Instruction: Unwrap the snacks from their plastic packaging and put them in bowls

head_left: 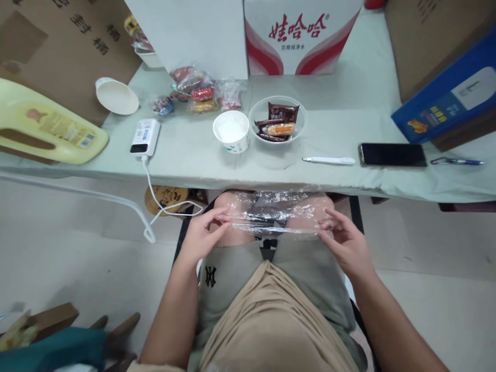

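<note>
A sheet of clear plastic film (277,212) is stretched over my lap, just below the table's front edge. My left hand (207,232) pinches its left end between thumb and fingers. At the opposite end, my right hand (343,237) grips the film the same way. Beyond it on the table stand a white paper cup (231,135) and, touching or close beside it, a clear plastic bowl (301,124) holding several wrapped snacks (281,128). What lies in the cup looks white; I cannot make it out.
On the table (186,160) lie a white peeler-like tool (328,160), a phone (392,155), a pen (457,161), a power bank (145,137) with a dangling cable, wrapped snacks (194,90) and a tipped paper bowl (117,96). A yellow jug (50,124) and boxes (300,39) stand around.
</note>
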A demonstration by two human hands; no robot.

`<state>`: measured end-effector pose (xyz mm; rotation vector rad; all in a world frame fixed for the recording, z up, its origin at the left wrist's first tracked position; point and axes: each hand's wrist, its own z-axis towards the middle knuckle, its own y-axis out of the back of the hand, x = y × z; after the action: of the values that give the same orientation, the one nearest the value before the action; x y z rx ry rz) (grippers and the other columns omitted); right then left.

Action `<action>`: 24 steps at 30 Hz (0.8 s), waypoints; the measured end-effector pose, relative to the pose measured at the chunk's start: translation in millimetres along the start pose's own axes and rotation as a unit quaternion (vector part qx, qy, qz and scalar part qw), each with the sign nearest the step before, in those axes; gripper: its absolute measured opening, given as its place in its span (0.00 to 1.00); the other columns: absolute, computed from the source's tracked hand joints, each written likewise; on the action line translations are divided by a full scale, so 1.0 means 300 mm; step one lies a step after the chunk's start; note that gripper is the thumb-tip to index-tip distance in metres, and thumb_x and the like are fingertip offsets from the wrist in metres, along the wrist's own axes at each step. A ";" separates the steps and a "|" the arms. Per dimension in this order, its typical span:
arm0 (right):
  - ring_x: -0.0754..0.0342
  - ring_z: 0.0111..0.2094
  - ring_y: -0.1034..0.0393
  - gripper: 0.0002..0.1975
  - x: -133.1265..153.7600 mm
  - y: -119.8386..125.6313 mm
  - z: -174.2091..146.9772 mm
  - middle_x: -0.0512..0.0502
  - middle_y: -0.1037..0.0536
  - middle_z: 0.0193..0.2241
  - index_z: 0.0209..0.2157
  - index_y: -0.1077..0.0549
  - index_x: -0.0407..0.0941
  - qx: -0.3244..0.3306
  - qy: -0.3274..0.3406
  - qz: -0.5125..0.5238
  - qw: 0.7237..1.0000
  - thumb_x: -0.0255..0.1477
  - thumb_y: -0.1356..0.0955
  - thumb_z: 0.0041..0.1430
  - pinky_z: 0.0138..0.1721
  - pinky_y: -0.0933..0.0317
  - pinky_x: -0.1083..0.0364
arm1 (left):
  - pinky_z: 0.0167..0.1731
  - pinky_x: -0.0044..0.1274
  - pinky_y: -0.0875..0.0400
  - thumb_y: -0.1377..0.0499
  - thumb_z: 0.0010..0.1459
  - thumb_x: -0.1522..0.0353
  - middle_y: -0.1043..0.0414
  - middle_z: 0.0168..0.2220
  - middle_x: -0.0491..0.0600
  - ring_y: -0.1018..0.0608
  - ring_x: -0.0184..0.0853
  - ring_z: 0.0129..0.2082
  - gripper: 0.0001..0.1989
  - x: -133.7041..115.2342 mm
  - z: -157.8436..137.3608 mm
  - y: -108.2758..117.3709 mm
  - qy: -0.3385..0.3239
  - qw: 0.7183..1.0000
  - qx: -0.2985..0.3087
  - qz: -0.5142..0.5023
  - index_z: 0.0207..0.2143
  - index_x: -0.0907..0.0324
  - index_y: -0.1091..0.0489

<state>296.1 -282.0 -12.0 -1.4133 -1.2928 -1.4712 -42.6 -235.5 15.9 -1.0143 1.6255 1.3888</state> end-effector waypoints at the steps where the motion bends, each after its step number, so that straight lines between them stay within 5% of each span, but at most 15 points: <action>1: 0.50 0.36 0.25 0.15 0.002 -0.004 0.005 0.49 0.20 0.32 0.43 0.22 0.52 0.012 0.035 -0.065 0.997 0.34 0.25 0.52 0.43 0.31 0.48 | 0.42 0.30 0.26 0.33 0.53 0.63 0.19 0.37 0.51 0.20 0.39 0.37 0.13 0.000 -0.002 0.003 -0.013 0.999 -0.003 0.032 0.42 0.55 0.20; 5: 0.48 0.38 0.27 0.06 0.020 -0.023 0.017 0.44 0.24 0.35 0.33 0.20 0.52 -0.009 0.165 -0.250 0.954 0.33 0.31 0.59 0.43 0.31 0.47 | 0.41 0.28 0.28 0.37 0.58 0.65 0.22 0.35 0.50 0.22 0.37 0.36 0.06 -0.025 -0.007 0.030 -0.085 0.989 0.025 0.121 0.34 0.54 0.20; 9: 0.38 0.55 0.34 0.03 0.087 -0.003 0.005 0.40 0.29 0.50 0.30 0.19 0.51 -0.043 0.285 -0.310 0.906 0.32 0.28 0.55 0.52 0.35 0.40 | 0.44 0.30 0.28 0.37 0.57 0.62 0.29 0.39 0.52 0.25 0.38 0.42 0.08 -0.063 -0.019 0.091 -0.158 0.976 -0.018 0.146 0.30 0.55 0.21; 11: 0.35 0.60 0.37 0.02 0.133 0.018 -0.002 0.42 0.27 0.50 0.28 0.21 0.50 0.010 0.307 -0.296 0.904 0.31 0.27 0.54 0.59 0.42 0.36 | 0.50 0.33 0.29 0.37 0.57 0.58 0.30 0.44 0.54 0.26 0.42 0.48 0.13 -0.077 -0.019 0.108 -0.173 0.980 -0.030 0.093 0.26 0.56 0.24; 13: 0.39 0.54 0.29 0.03 0.167 0.028 -0.005 0.44 0.21 0.42 0.29 0.25 0.50 0.094 0.261 -0.250 0.928 0.31 0.30 0.57 0.57 0.39 0.38 | 0.49 0.33 0.29 0.41 0.61 0.54 0.28 0.44 0.54 0.25 0.42 0.47 0.16 -0.082 -0.004 0.095 -0.141 0.990 -0.004 0.016 0.28 0.56 0.28; 15: 0.46 0.38 0.22 0.04 0.176 0.020 -0.002 0.47 0.20 0.31 0.31 0.27 0.50 0.129 0.161 -0.207 0.956 0.32 0.32 0.60 0.43 0.31 0.46 | 0.39 0.29 0.27 0.47 0.65 0.52 0.25 0.38 0.51 0.23 0.37 0.36 0.17 -0.080 0.029 0.055 -0.073 0.996 0.024 -0.040 0.34 0.55 0.32; 19: 0.58 0.15 0.35 0.12 0.116 -0.017 0.010 0.52 0.24 0.23 0.41 0.27 0.49 0.077 -0.015 -0.153 0.985 0.39 0.29 0.58 0.19 0.41 0.57 | 0.22 0.22 0.38 0.52 0.68 0.52 0.31 0.23 0.43 0.32 0.29 0.17 0.17 -0.059 0.137 -0.024 -0.003 0.999 0.036 0.013 0.40 0.55 0.36; 22: 0.58 0.16 0.35 0.21 0.044 -0.002 0.027 0.50 0.21 0.28 0.45 0.27 0.49 0.085 -0.067 -0.124 0.986 0.42 0.26 0.53 0.18 0.40 0.57 | 0.24 0.22 0.40 0.50 0.68 0.55 0.35 0.20 0.42 0.33 0.30 0.19 0.15 -0.029 0.214 -0.028 -0.013 0.997 0.023 0.076 0.39 0.56 0.34; 24: 0.53 0.26 0.27 0.21 0.012 0.017 0.051 0.45 0.20 0.36 0.44 0.25 0.49 0.080 -0.037 -0.158 0.983 0.41 0.25 0.50 0.28 0.31 0.52 | 0.25 0.22 0.40 0.49 0.67 0.56 0.35 0.21 0.42 0.32 0.32 0.22 0.14 -0.010 0.245 -0.016 -0.015 0.996 0.043 0.081 0.39 0.56 0.34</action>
<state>304.4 -268.0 -9.0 -1.2072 -1.7047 -1.4879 -33.5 -162.9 7.7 -0.8241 1.7616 1.4187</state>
